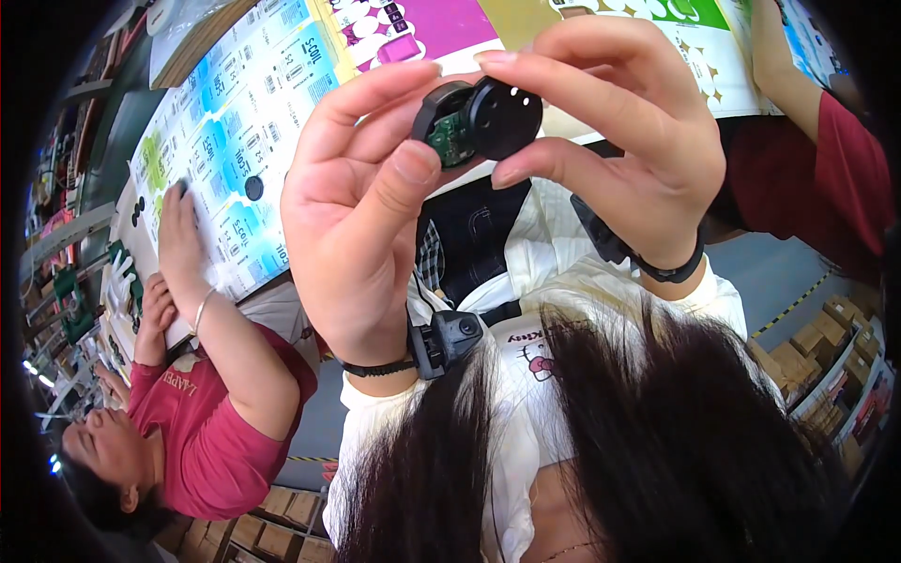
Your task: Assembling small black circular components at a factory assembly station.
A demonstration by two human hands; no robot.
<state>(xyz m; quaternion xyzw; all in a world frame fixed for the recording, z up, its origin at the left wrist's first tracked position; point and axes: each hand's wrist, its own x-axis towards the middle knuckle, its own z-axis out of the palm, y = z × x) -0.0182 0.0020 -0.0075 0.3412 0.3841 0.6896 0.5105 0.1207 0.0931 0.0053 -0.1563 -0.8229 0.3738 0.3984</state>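
Held up above the table's near edge, a round black plastic housing (pixel 429 113) stands tilted, with a green circuit board (pixel 451 137) showing inside it. My left hand (pixel 343 211) grips this housing between thumb and fingers. A round black cover (pixel 508 120) with a few small holes faces me at the housing's right side. The thumb and index finger of my right hand (pixel 648 127) pinch the cover by its rim. Cover and housing sit at an angle to each other, the board visible in the gap. Whether they are joined at the back is hidden.
Printed sheets (pixel 221 155) cover the table, with a small black disc (pixel 253 188) lying on them. At left a co-worker's hand (pixel 183 235) rests on the sheets. Another person's arm (pixel 788 89) reaches in at right. A wooden board (pixel 192 47) lies at the far left.
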